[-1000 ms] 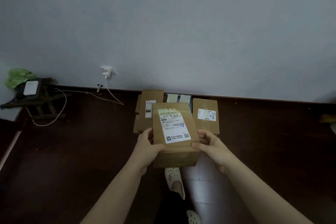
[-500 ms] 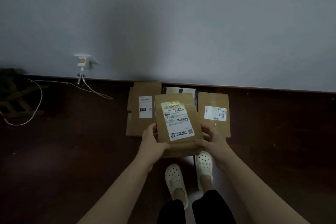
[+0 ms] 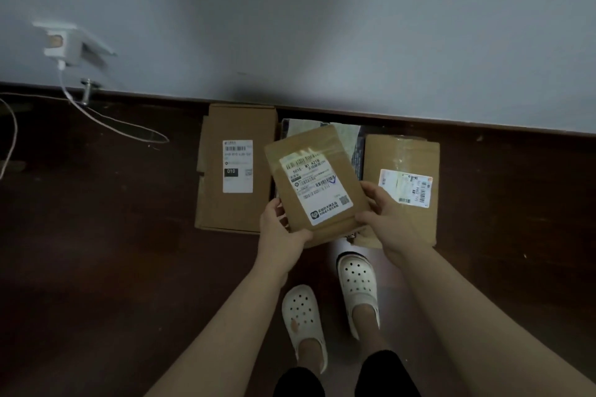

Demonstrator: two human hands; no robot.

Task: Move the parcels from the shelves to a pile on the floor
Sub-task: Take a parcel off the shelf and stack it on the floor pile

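Head view: a person stands over parcels lying on the dark floor (image 3: 96, 235).
Held parcel (image 3: 314, 184): centre of frame, tilted, label up, in front of the lying ones.
Left hand (image 3: 279, 234): fingers (image 3: 274, 207) clamped on its lower left edge.
Right hand (image 3: 392, 219): fingers (image 3: 371, 191) clamped on its right edge.
Left floor parcel (image 3: 237, 167): left of centre, against the wall.
Right floor parcel (image 3: 401, 184): right of centre.
Dark parcel (image 3: 322, 129): between those two, mostly hidden.
Charger (image 3: 59, 45): upper left, on the wall.

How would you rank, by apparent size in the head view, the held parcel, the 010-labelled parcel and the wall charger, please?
1. 010-labelled parcel and held parcel: these look alike; the held one is nearer the camera, so unranked.
2. Wall charger: clearly smallest.
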